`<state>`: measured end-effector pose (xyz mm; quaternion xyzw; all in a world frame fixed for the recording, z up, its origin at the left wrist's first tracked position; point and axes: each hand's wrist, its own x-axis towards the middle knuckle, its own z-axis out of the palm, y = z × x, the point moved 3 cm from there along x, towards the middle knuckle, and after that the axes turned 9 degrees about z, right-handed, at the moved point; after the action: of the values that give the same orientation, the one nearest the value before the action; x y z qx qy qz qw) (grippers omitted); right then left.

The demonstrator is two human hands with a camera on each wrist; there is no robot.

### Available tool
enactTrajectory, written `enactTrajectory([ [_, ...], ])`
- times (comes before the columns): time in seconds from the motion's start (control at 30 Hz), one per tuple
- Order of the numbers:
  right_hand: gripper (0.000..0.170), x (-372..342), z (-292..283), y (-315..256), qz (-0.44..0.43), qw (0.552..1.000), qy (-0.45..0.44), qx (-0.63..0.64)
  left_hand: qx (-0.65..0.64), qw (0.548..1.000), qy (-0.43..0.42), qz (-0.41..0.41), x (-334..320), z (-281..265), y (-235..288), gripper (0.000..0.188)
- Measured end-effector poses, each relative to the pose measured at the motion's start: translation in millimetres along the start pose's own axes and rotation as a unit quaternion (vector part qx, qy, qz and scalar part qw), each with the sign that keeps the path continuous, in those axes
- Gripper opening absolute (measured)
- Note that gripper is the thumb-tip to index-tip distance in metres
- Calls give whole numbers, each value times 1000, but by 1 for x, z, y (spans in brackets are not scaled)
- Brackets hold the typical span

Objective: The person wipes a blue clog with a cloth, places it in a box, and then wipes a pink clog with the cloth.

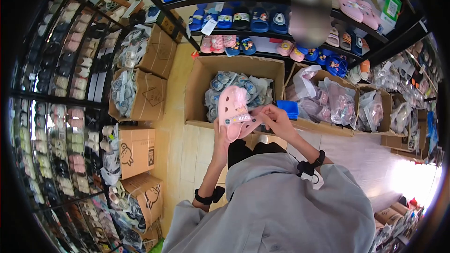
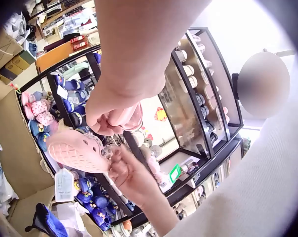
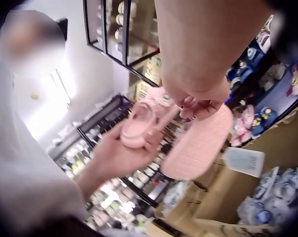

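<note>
A pink clog (image 1: pixel 227 107) with side holes, a fluffy charm and a lettered strap is held upright by my left hand (image 1: pixel 221 139) around its heel end. A second pink clog (image 3: pixel 200 145) turns its textured sole outward in the right wrist view, and a white tag (image 3: pixel 245 161) hangs beside it. My right hand (image 1: pixel 277 122) has its fingers curled and pinches at the edge of this second clog, close to the first. The left wrist view shows both hands near each other, with the second clog's sole (image 2: pixel 75 152) facing the camera.
An open carton (image 1: pixel 192 91) of bagged grey-blue clogs stands in front. Cartons of bagged pink shoes (image 1: pixel 342 105) lie to the right, by a blue item (image 1: pixel 287 109). Shelves of children's clogs (image 1: pixel 241 18) rise behind; a shoe rack (image 1: pixel 61 112) and cartons (image 1: pixel 138 152) line the left.
</note>
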<state>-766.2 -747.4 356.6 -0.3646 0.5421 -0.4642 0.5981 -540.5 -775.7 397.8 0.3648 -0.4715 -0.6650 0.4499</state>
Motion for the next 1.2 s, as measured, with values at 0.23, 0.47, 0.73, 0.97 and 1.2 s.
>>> enactTrajectory([
  [0.23,14,15,-56,115,-10,975,158,-152,109,994,-3,-22,-16,-11,-10,57],
  [0.47,82,44,-113,212,14,803,222,-553,128,989,33,-70,-22,-22,-7,58],
  [0.73,105,76,-126,246,92,774,236,-580,194,978,46,-53,-25,-14,3,59],
  [0.97,115,83,-143,250,88,789,240,-558,82,993,59,-62,-28,-49,-17,60],
  [1.2,128,77,-140,253,98,804,240,-535,88,993,75,11,-12,-33,-2,61],
])
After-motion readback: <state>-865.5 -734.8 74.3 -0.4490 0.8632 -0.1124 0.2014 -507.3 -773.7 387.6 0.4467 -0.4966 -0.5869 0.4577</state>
